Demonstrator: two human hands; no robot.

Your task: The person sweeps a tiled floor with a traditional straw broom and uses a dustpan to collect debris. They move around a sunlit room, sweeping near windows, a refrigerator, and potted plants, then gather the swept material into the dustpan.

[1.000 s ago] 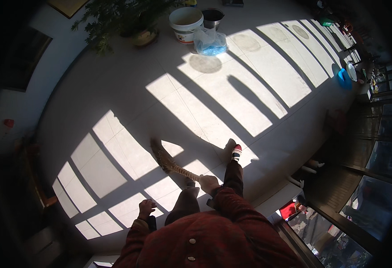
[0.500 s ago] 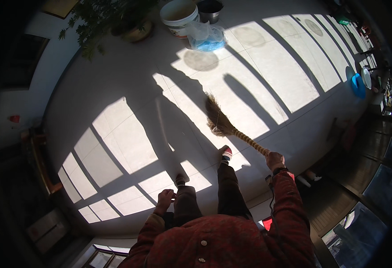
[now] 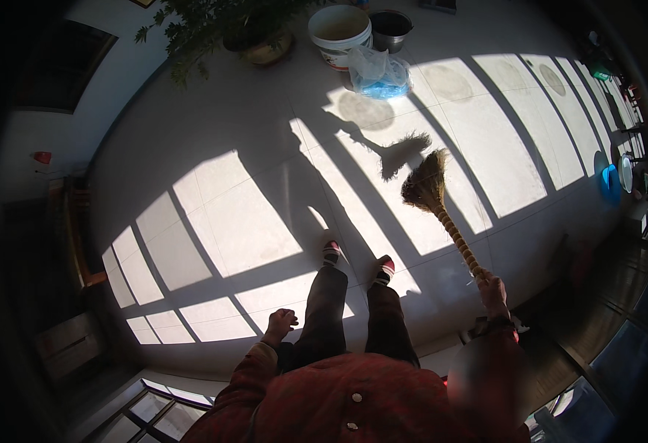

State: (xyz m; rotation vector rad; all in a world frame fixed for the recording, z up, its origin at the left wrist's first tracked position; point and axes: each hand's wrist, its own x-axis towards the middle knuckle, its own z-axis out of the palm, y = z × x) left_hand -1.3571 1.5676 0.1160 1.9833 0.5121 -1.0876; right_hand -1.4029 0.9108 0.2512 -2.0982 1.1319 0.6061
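Observation:
A short-handled straw broom point(image 3: 449, 220) is in my right hand point(image 3: 493, 295), its fingers wrapped round the end of the bound, ringed handle. The fan of bristles points away from me to the far left of the hand. Its shadow lies apart from the bristles, so the broom head is raised off the floor. By my left thigh hangs my left hand point(image 3: 281, 326), fingers curled in, with nothing visible in them. Both feet, in striped socks or shoes, stand on the pale tiled floor point(image 3: 246, 214).
At the far side stand a white bucket point(image 3: 336, 55), a dark metal bucket point(image 3: 392, 46) and a clear bag with blue contents point(image 3: 380, 74). A potted plant point(image 3: 265, 50) is left of them. Blue and white basins point(image 3: 610, 179) sit at the right; a wooden piece point(image 3: 80, 236) is left.
The broom has swung to the right and up off the floor, its shadow now separate. I have stepped, with my left foot now forward. My left hand stays low beside my thigh.

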